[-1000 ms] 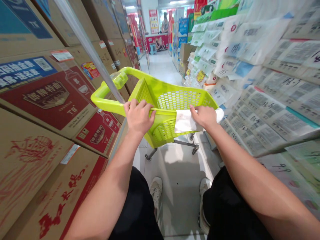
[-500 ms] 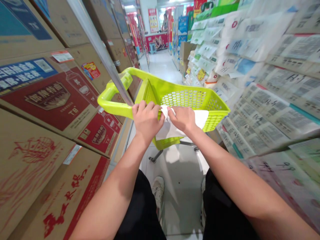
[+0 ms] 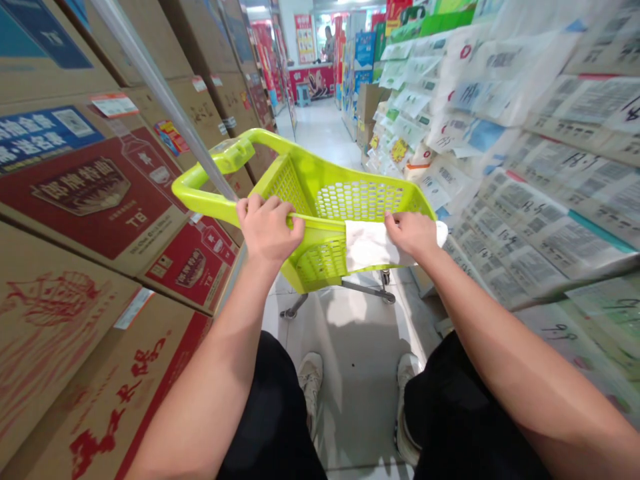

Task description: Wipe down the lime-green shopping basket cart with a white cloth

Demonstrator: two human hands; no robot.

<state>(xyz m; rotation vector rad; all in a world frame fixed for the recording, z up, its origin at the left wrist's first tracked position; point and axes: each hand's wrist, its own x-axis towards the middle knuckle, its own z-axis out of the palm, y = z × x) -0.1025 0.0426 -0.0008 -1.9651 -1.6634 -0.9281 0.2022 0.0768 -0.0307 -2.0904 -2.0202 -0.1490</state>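
A lime-green plastic shopping cart point(image 3: 320, 250) stands sideways before me, its rear handle loop to the left. My left hand point(image 3: 270, 227) is closed over the near rim by the handle end, beside the foot of a long metal pole point(image 3: 165, 97) that slants up to the left. Farther right, my right hand point(image 3: 413, 235) holds a white cloth point(image 3: 367, 245) against the same rim, thumb on the inner side. The cloth drapes down the outer side of the basket. The fingers of my right hand are partly hidden behind the hand.
Stacked cartons point(image 3: 95, 193) line the left side. Wrapped paper packs point(image 3: 540, 220) with handwritten prices are piled on the right. The tiled aisle point(image 3: 320, 127) leads to a red counter point(image 3: 320, 81), where a person point(image 3: 329, 45) is seen. My shoes are on the floor below.
My hands have moved apart: the right slid right along the rim with the cloth, the left shifted left off the cloth. Cart and pole sit slightly farther left.
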